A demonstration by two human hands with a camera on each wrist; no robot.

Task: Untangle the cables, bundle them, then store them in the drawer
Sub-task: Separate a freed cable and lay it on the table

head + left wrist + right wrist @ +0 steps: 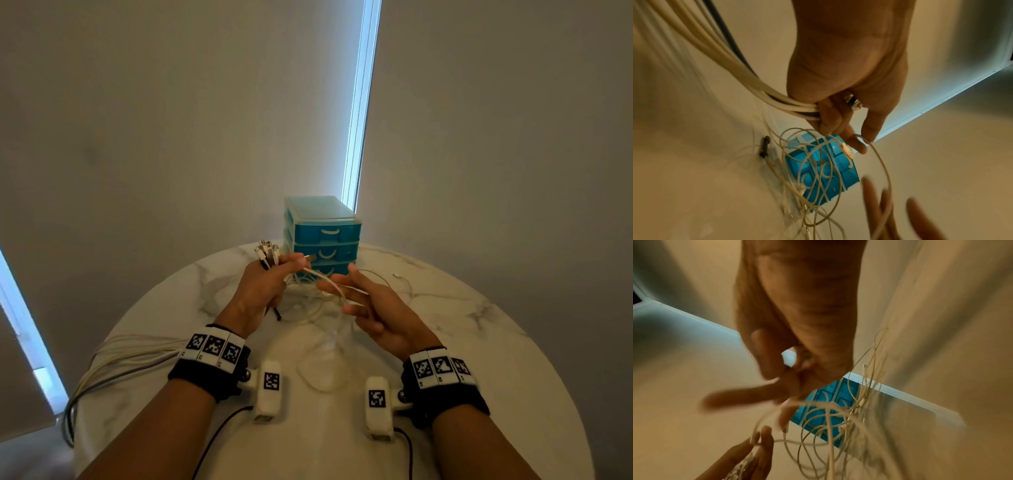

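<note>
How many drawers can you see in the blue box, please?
3, stacked one above another in the box at the table's far edge: top drawer, middle drawer, bottom drawer, the last partly hidden behind the cables. All appear closed.

wrists: black straps (pixel 205 378), white coded tags | white camera pods (pixel 269 389) | dark leads | bare forearms

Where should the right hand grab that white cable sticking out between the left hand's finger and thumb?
Probably just behind its plug, on the bare stretch of white cable running toward the right hand. Come from the right side: the left hand already pinches the plug end and grips the cable bundle, while further down this cable disappears into tangled loops on the table.
</note>
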